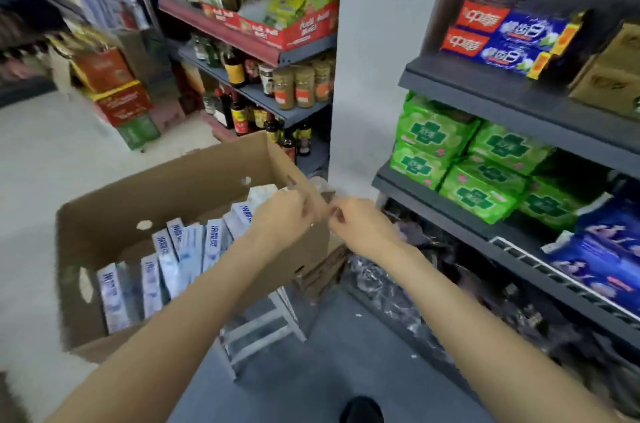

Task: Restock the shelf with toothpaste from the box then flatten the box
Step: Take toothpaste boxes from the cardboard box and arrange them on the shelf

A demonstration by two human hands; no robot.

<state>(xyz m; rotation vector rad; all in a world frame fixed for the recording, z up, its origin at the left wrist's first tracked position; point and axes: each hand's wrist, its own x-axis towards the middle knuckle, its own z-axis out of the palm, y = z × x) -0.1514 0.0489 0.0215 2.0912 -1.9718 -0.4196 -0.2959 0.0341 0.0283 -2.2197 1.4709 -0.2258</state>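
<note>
while your left hand and right hand meet over the near corner of the box, each one has its fingers curled, pinching a scrap of thin clear film between them; motion blur makes the film's edges hard to read. the box is plain brown corrugated cardboard, open at the top, with oval punched holes in its walls, and it sits on a small pale metal stool. inside it, white and pale-blue toothpaste cartons stand on end in slanting rows, partly hidden by your left forearm. to your right, the dark grey metal shelf carries red-and-blue toothpaste boxes on an upper level and glossy green packs below. crinkled dark plastic fills the lowest level, its contents unclear. bottles and jars line the far shelving.
</note>
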